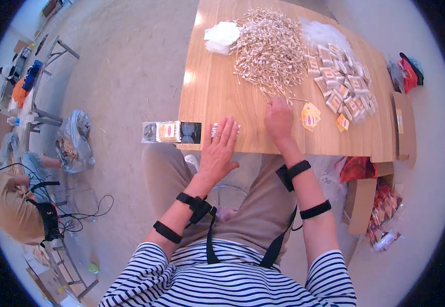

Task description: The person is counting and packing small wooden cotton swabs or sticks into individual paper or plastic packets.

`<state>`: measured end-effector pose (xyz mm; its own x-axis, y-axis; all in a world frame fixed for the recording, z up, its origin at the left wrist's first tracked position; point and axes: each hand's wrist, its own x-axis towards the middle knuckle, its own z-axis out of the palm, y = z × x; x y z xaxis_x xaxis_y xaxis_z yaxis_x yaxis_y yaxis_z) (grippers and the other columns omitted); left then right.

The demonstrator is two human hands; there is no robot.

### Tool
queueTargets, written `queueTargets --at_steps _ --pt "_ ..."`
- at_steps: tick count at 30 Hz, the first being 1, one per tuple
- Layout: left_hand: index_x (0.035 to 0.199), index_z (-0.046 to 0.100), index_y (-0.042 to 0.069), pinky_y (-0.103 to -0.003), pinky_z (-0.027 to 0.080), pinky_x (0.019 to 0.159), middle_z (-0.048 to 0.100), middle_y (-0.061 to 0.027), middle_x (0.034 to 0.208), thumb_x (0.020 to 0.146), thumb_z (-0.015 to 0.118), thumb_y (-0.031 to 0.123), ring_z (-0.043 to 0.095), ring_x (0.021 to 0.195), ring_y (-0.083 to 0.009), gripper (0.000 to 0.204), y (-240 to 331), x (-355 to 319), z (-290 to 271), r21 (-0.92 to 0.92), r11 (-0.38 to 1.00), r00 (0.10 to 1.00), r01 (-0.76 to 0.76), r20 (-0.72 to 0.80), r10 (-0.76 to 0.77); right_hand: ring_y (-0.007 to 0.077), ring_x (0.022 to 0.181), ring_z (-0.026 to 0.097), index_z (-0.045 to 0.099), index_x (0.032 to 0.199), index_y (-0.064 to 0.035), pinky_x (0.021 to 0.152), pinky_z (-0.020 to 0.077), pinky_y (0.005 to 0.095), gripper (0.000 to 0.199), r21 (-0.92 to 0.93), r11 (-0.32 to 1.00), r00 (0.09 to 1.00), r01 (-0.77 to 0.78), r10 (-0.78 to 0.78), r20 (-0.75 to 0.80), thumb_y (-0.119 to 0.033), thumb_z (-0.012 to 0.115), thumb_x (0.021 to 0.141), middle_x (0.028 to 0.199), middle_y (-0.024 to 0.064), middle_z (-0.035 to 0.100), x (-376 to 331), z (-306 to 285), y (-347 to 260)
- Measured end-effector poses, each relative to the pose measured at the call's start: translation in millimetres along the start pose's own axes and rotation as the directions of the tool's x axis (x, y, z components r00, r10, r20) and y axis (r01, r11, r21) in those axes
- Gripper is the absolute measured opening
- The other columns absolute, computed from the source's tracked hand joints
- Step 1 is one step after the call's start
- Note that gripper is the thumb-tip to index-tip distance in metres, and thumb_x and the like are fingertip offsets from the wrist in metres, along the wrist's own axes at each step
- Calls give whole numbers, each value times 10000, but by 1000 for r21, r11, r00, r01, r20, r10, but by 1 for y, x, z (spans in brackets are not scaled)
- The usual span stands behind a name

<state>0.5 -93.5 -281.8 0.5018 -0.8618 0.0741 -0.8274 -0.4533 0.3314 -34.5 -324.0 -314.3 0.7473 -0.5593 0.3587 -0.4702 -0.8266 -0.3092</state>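
Gathering from the swab pile (pixel 268 48), apparently, the curled right hand (pixel 279 117), its hold unclear, is next needing a light pinch, while the flat left hand (pixel 219 147) is covering a swab bunch (pixel 215 130).

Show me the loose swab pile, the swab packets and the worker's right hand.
Loose swab pile (pixel 269 48): head view, middle of the heap.
Swab packets (pixel 343 91): head view, one packet mid-cluster.
Right hand (pixel 279 120): head view, its back.
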Motion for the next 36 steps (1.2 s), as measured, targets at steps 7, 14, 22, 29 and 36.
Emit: queueTargets --at_steps 7,14,22,29,36 --pt "1523 261 22 -533 118 1224 239 -140 1612 522 919 361 186 1511 -296 1246 0 0 3 9 1000 1000 2 -6 -2 370 835 678 642 895 -25 695 557 479 110 -140 987 993 -75 87 85 -95 584 833 916 193 663 27 -1 -23" --pt "1518 273 22 -533 118 1225 249 -150 1604 525 917 376 195 1506 -302 1235 0 -2 3 -9 1000 1000 1 -11 -2 377 858 675 658 897 -29 741 546 508 147 -109 993 983 42 -21 181 -153 597 848 878 180 667 30 -7 -18" --pt "1523 264 19 -529 101 1228 252 -145 1603 533 907 387 187 1509 -298 1236 -3 -1 5 -7 1000 1000 -14 -19 14 416 906 642 663 871 -20 800 518 520 197 244 961 842 127 -235 486 -199 589 841 930 212 660 10 -12 -35" --pt "1531 247 11 -521 99 1230 238 -143 1611 537 902 379 172 1515 -294 1247 -2 -2 6 -2 1000 999 -14 -29 14 392 873 629 635 869 -42 744 497 491 121 223 952 832 211 -294 470 -149 583 845 891 190 636 13 -11 -52" --pt "1531 253 12 -517 98 1231 215 -135 1623 539 903 356 179 1514 -294 1235 -1 -1 4 -33 999 999 -4 -33 3 386 876 631 624 865 -54 746 500 491 101 252 919 799 303 -389 459 -149 596 851 869 168 619 16 -9 -58"
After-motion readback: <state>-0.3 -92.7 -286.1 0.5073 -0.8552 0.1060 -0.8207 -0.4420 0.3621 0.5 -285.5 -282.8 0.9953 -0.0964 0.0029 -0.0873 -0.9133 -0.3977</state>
